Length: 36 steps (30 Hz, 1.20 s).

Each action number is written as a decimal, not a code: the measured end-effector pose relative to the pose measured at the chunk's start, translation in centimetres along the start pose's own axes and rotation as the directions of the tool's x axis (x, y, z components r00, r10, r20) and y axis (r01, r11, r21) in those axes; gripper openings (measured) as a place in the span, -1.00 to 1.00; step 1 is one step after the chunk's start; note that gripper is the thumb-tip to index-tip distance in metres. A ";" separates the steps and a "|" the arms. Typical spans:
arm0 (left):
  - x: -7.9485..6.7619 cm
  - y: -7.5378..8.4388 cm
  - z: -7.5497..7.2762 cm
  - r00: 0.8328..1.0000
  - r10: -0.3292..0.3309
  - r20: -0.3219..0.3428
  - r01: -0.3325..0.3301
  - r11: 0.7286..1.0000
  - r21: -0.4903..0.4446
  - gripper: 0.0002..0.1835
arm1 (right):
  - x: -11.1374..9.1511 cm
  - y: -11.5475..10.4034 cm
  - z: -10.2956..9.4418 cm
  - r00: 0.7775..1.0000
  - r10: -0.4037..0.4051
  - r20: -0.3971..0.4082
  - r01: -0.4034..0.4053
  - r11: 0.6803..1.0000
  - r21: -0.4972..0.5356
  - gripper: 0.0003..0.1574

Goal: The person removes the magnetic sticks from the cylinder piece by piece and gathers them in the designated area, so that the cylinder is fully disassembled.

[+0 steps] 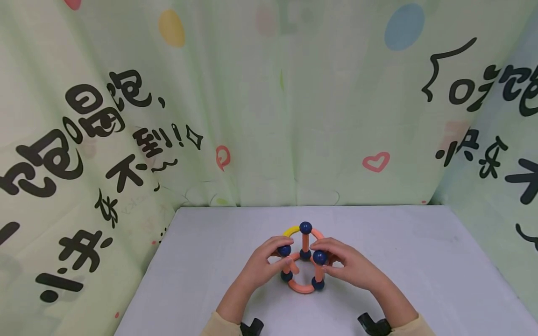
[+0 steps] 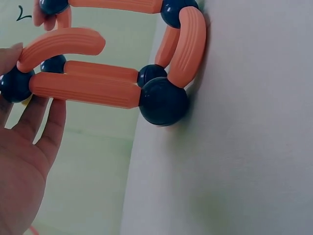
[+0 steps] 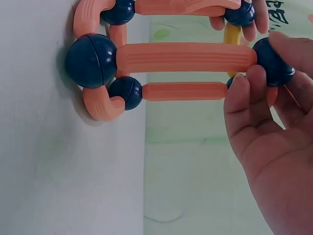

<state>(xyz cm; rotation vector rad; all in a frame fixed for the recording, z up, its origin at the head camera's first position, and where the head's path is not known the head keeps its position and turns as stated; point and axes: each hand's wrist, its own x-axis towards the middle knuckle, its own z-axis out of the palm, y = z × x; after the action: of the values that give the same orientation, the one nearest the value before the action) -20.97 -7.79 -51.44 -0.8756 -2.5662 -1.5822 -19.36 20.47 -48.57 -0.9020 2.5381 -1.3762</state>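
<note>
A frame of orange magnetic rods and dark blue balls stands on the table, with a ring of curved rods (image 1: 301, 288) at its base and straight rods (image 3: 186, 57) rising from it. My left hand (image 1: 262, 266) holds the upper left ball (image 1: 284, 250) between thumb and fingers. From that ball a curved orange rod (image 2: 66, 45) juts out, its other end free. With thumb and fingertips, my right hand (image 1: 353, 263) grips the upper right ball (image 1: 320, 257). A yellow curved rod (image 1: 291, 230) runs to the rear top ball (image 1: 305, 227); fingers partly cover the upper joints.
The white table (image 1: 210, 242) extends around the frame on all sides. Behind it and at both sides hangs a pale green printed curtain (image 1: 328, 116). Black wrist straps (image 1: 374, 325) sit near both sleeve ends.
</note>
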 end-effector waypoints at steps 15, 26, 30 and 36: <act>-0.3 -0.8 0.4 0.981 -0.165 -0.100 0.152 0.981 -0.123 -0.56 | 0.2 0.2 -0.2 0.999 -0.035 0.012 0.035 0.998 -0.042 -0.44; -0.3 -1.4 0.6 0.984 -0.170 -0.057 0.163 0.980 -0.116 -0.53 | 0.2 0.2 -0.3 0.999 -0.036 0.014 0.037 0.999 -0.040 -0.48; -0.3 -1.4 0.7 0.978 -0.202 -0.048 0.193 0.970 -0.149 -0.52 | 0.2 0.3 -0.2 0.999 -0.049 0.008 0.049 0.998 -0.042 -0.46; -0.3 -1.3 0.6 0.974 -0.225 -0.042 0.215 0.963 -0.163 -0.51 | 0.1 0.4 0.0 0.998 -0.066 -0.016 0.065 0.996 -0.066 -0.45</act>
<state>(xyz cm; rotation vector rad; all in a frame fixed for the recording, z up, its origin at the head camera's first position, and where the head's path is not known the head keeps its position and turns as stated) -21.10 -7.86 -52.93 -0.5536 -2.6023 -1.8600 -19.67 20.58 -48.84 -0.9974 2.6036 -1.3318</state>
